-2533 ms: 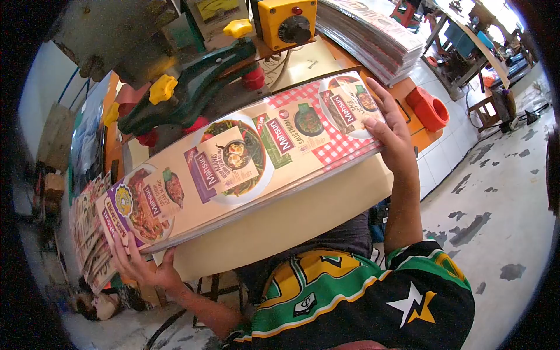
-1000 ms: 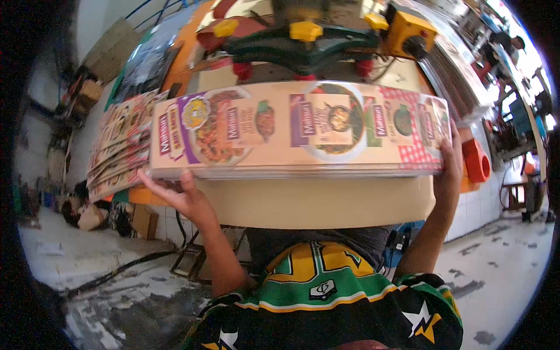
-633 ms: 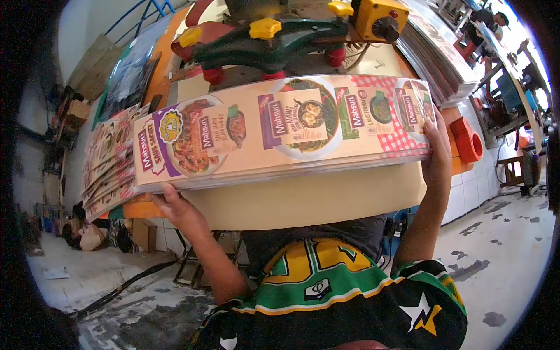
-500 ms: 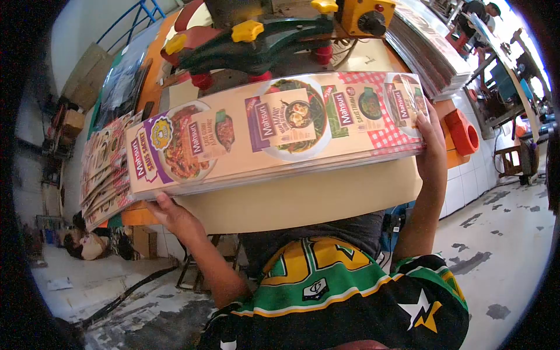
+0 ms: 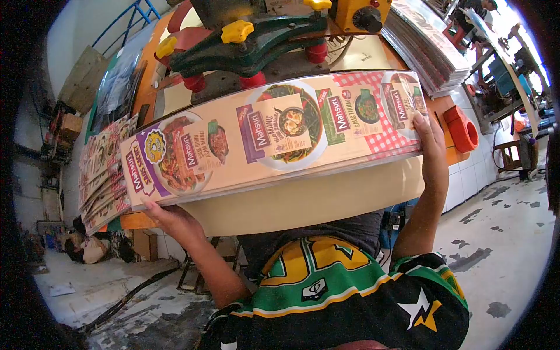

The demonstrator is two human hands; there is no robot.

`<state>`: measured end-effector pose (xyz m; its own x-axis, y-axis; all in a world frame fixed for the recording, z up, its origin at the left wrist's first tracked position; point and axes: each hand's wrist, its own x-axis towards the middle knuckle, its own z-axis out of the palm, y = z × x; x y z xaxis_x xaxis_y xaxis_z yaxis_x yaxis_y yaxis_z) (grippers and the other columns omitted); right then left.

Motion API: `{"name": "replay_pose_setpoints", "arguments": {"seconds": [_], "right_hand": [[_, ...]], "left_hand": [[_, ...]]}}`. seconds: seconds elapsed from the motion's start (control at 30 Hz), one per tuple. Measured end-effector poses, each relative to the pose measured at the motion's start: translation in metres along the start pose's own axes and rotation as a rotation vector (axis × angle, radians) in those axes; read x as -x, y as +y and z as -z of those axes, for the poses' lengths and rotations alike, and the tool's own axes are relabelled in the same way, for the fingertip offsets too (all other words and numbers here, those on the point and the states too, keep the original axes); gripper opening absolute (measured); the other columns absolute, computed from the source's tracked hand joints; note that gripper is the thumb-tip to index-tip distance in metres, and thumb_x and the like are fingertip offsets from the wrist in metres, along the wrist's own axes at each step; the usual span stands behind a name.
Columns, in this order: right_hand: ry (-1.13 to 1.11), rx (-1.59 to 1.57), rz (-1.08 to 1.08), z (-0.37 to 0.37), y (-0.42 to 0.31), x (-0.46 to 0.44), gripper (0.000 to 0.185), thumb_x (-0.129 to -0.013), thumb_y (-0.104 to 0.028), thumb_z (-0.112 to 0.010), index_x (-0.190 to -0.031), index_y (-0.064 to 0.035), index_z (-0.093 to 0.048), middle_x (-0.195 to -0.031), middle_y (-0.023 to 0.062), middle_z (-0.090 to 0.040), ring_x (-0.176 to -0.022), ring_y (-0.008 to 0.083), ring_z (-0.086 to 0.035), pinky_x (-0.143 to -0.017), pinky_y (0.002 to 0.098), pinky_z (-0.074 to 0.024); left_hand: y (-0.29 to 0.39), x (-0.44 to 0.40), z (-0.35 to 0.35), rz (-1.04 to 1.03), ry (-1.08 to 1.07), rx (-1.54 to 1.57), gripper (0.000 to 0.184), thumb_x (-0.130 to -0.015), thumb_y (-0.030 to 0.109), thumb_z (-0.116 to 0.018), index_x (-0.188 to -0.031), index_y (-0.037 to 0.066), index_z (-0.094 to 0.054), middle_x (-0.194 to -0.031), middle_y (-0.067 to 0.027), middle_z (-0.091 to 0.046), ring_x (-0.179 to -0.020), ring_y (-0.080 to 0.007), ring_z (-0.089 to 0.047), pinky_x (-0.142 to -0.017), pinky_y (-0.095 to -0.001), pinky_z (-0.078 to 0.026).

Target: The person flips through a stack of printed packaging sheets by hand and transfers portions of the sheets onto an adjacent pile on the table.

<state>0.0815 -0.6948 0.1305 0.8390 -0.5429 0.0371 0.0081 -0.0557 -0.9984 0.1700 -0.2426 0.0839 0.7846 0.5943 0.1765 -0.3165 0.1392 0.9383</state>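
A thick stack of long printed food-brand panels (image 5: 227, 166), glossy on top, spans the space between my two hands. At its lower left corner my left hand (image 5: 175, 221) grips the edge, thumb on the near side and the other fingers hidden beneath. My right hand (image 5: 430, 137) is closed round the right end, its thumb on the top sheet. The stack tilts, its right end higher in view. Below it shows a cream board (image 5: 303, 204) on the table. Just beyond the stack stands a machine with a dark green clamp arm (image 5: 251, 46) and yellow knobs.
More printed panels (image 5: 105, 175) lie fanned at the left table edge. A tall stack of sheets (image 5: 429, 46) stands at the back right. Near the right edge is a red tape dispenser-like holder (image 5: 461, 129). A yellow control box (image 5: 361, 16) sits behind. Another person (image 5: 479, 9) is far right.
The stack's left end has swung slightly lower and toward me, with my left hand moving left and down. My right hand stays at the right end.
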Motion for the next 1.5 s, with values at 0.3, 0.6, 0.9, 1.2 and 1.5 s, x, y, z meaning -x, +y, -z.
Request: {"name": "replay_pose_setpoints", "arguments": {"seconds": [0.3, 0.6, 0.9, 1.2, 1.5], "right_hand": [[-0.001, 0.517, 0.007, 0.006, -0.031, 0.0, 0.051, -0.094, -0.046, -0.061, -0.106, 0.0031, -0.065, -0.092, 0.0062, -0.064, -0.079, 0.0107, -0.057, -0.071, 0.0259, -0.0447], [-0.117, -0.186, -0.119, 0.011, -0.032, 0.001, 0.045, -0.097, -0.031, -0.058, -0.122, 0.0063, -0.055, -0.108, 0.0115, -0.067, -0.096, 0.0158, -0.064, -0.088, 0.0289, -0.0487], [-0.184, 0.087, -0.063, 0.022, -0.045, -0.007, 0.049, -0.094, -0.038, -0.06, -0.116, 0.0056, -0.061, -0.103, 0.0099, -0.068, -0.091, 0.0121, -0.063, -0.084, 0.0253, -0.0462], [-0.192, 0.023, -0.093, 0.018, -0.066, -0.015, 0.049, -0.091, -0.033, -0.063, -0.119, 0.0071, -0.06, -0.106, 0.0121, -0.067, -0.095, 0.0165, -0.064, -0.087, 0.0275, -0.0482], [-0.148, -0.329, -0.322, 0.025, -0.049, -0.026, 0.04, -0.087, -0.024, -0.067, -0.116, 0.0018, -0.062, -0.105, 0.0118, -0.067, -0.088, 0.0202, -0.067, -0.08, 0.0312, -0.0534]], "left_hand": [[0.014, 0.003, -0.029, 0.152, 0.038, 0.218, 0.068, -0.097, 0.052, -0.048, -0.143, 0.004, -0.04, -0.143, -0.0138, -0.048, -0.13, -0.0283, -0.045, -0.11, -0.0441, -0.033], [0.009, -0.002, -0.018, 0.182, 0.012, 0.253, 0.049, -0.098, 0.039, -0.05, -0.134, 0.005, -0.045, -0.133, -0.0121, -0.052, -0.123, -0.0242, -0.05, -0.105, -0.0415, -0.038], [0.003, -0.005, -0.012, 0.158, 0.001, 0.251, 0.046, -0.096, 0.037, -0.053, -0.129, 0.005, -0.047, -0.132, -0.0118, -0.052, -0.122, -0.0227, -0.049, -0.106, -0.0394, -0.035], [0.001, -0.012, -0.011, 0.174, -0.016, 0.257, 0.052, -0.093, 0.038, -0.056, -0.131, 0.004, -0.045, -0.134, -0.0126, -0.05, -0.125, -0.0229, -0.046, -0.107, -0.0392, -0.033], [0.017, 0.001, -0.025, 0.261, 0.048, 0.346, 0.047, -0.095, 0.034, -0.055, -0.13, 0.005, -0.046, -0.129, -0.0112, -0.055, -0.118, -0.0227, -0.054, -0.103, -0.0386, -0.04]]}}
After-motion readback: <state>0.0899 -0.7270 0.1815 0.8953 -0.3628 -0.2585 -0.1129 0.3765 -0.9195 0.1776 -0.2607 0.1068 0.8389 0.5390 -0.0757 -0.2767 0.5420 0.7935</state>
